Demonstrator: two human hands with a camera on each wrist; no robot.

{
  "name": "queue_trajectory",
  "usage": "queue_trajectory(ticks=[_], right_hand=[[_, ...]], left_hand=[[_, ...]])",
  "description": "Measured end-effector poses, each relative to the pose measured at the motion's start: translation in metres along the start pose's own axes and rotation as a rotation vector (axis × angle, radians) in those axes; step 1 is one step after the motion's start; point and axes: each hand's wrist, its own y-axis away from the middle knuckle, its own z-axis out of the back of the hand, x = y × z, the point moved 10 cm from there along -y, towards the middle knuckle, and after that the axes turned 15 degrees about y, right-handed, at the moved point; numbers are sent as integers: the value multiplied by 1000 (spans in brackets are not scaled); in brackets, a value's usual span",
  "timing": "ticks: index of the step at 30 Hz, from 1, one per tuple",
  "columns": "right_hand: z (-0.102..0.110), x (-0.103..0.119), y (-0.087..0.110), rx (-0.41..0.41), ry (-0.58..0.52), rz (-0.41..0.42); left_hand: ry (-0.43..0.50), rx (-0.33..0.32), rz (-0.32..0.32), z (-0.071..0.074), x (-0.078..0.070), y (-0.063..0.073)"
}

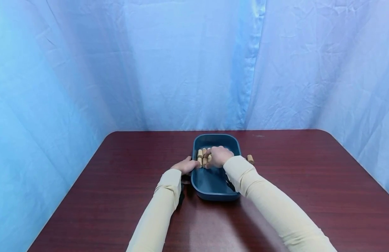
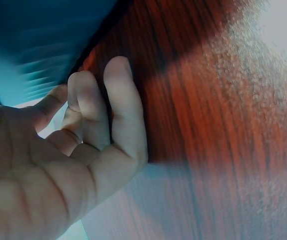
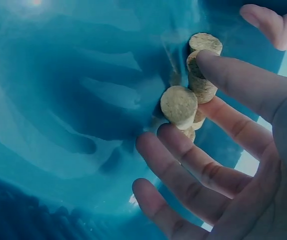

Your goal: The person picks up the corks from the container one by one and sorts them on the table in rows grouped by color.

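A dark blue plastic tub [image 1: 213, 193] stands on the table. Its left wall is gripped by my left hand [image 1: 185, 165], thumb over the rim and curled fingers [image 2: 126, 107] against the outside. My right hand [image 1: 220, 156] reaches down inside, over several corks [image 1: 199, 153] grouped along the left wall. In the right wrist view, its thumb and index finger pinch a cork [image 3: 203, 90], while the other fingers spread below. Another cork [image 3: 179, 106] shows its round end beside the middle fingertips. The right hand hides part of the group in the head view.
One loose cork [image 1: 250, 159] lies on the table to the right of the tub, close to my right forearm. The dark red wooden table [image 1: 134, 168] has a curtain [image 1: 188, 63] hanging behind and at both sides.
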Motion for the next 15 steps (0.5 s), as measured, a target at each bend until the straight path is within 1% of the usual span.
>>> queue_trajectory(ticks=[3, 8, 15], right_hand=[[4, 1, 3, -4, 1, 2], [16, 4, 10, -36, -3, 15], [28, 1, 19, -60, -29, 34]], left_hand=[[12, -2, 8, 0, 1, 0], [28, -7, 19, 0, 3, -1], [23, 1, 12, -2, 1, -2]])
